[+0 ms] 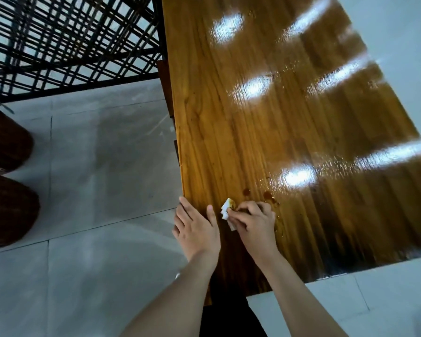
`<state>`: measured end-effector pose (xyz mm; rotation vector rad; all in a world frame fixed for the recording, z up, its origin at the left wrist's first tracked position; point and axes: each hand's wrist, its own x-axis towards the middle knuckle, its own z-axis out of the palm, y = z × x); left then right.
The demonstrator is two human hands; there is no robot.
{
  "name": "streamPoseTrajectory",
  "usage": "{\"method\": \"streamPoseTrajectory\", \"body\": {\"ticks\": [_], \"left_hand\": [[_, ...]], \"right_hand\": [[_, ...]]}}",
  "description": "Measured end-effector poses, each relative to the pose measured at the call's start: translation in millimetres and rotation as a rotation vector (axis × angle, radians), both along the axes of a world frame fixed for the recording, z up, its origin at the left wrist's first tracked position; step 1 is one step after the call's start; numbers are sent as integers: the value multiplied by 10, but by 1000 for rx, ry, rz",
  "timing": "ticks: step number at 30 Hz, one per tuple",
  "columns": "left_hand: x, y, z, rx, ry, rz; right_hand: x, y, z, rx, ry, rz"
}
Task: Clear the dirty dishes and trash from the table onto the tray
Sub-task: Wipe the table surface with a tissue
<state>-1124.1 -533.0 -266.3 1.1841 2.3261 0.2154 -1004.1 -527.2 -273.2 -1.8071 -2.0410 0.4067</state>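
**Head view, looking down along a glossy brown wooden tabletop** [265, 117] that runs from the near edge toward the top of the frame. The right hand [255, 221] lies on the near left part of the tabletop. Its fingers [249, 207] are curled and clamped, with the thumb, on a small crumpled white paper napkin [226, 207]. The napkin touches the wood and carries a brown stain at its far corner.

Just beyond the right hand, two brown liquid spots [267, 195] sit on the surface, one near the napkin and the other beside the knuckles. Smaller drops trail toward the right.

The left hand [196, 227] rests palm down at the left edge of the tabletop, just beside the napkin. Its fingers [185, 207] are straight and slightly apart, holding nothing, and the outer ones overhang the edge.

Bright streaks of reflected light [255, 87] cross the varnish. Left of the tabletop lies a grey tiled floor [95, 166]. A black lattice of metal bars [71, 40] fills the upper left corner. Two dark brown woven forms [7, 205] stand at the left margin; what they are cannot be told.
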Motion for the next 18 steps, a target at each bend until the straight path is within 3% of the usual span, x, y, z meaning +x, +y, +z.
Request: {"method": "streamPoseTrajectory", "body": {"ticks": [10,18], "left_hand": [[44,30,14,-54,59,-3],[55,6,-15,-12,132,-66]], "right_hand": [[-40,947,50,-84,-73,-61],[163,500,45,-35,-28,-40]]}}
